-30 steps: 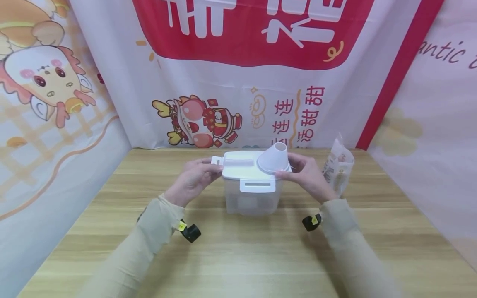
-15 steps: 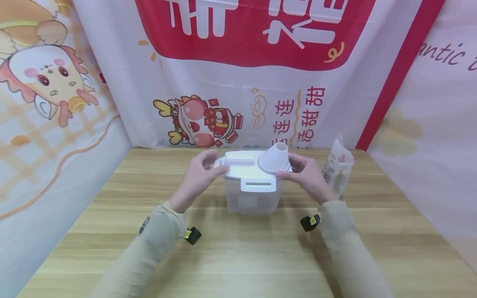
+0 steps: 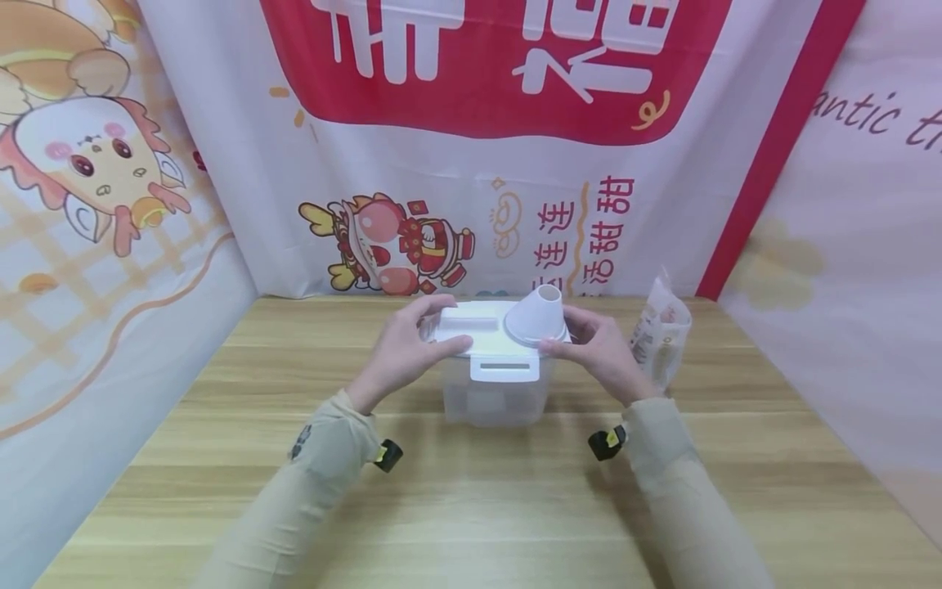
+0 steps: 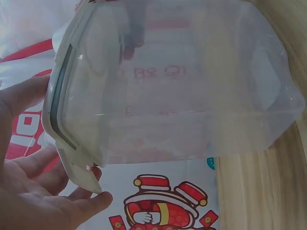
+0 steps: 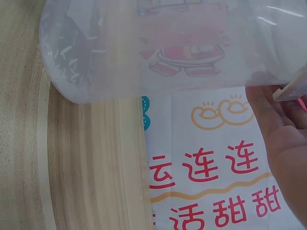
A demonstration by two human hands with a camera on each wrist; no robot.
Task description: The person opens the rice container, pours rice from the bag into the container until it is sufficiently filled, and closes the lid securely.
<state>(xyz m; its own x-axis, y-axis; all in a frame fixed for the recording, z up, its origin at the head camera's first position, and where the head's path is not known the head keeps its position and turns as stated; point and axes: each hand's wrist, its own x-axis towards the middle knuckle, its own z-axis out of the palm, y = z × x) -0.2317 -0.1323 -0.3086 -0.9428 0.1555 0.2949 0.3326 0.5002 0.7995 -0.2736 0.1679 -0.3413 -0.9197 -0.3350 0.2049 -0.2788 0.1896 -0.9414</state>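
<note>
A clear plastic storage container stands on the table, topped by a white lid with a cone-shaped spout. My left hand holds the lid's left end, thumb on its front edge and fingers behind. In the left wrist view, its fingers lie around the tilted end latch. My right hand grips the lid's right end, thumb in front beside the spout, fingers mostly hidden behind. The front latch sticks outward. Several small white grains show near the container's bottom in the right wrist view.
A printed plastic bag stands right of the container, behind my right hand. The wooden table ends at a printed cloth backdrop, with more printed cloth on both sides. A small black camera hangs at each wrist.
My left hand has let go of the left latch's tip, opened, and moved right and inward, its thumb now on the lid's front edge. My right hand keeps its grip. The container stays put.
</note>
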